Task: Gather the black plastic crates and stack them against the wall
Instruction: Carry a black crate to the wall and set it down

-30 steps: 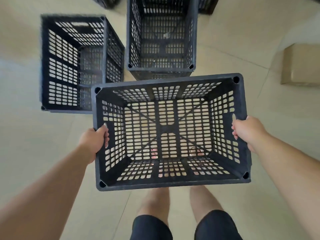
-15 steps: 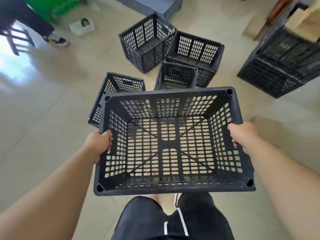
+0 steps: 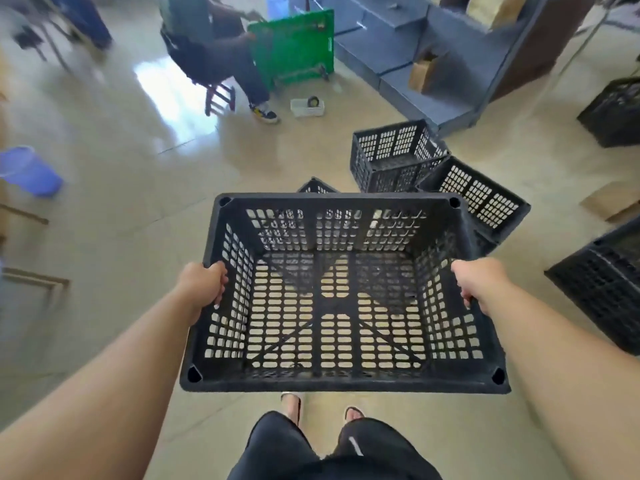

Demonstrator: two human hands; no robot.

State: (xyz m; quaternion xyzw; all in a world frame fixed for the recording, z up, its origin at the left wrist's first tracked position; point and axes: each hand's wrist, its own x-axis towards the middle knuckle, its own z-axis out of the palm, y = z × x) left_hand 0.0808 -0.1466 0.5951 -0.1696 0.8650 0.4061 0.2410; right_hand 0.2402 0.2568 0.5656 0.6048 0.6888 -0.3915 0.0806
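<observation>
Carrying crate (image 3: 343, 299), raised since earlier; background people seemingly new.

Storeroom or shop backroom: grey shelving (image 3: 408, 53), scattered black crates (image 3: 394, 154), tiled floor (image 3: 138, 202).

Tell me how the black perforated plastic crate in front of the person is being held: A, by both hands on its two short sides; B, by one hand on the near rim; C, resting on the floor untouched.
A: the left hand and right hand each grip a short side of the black perforated plastic crate, clear of the floor.
</observation>
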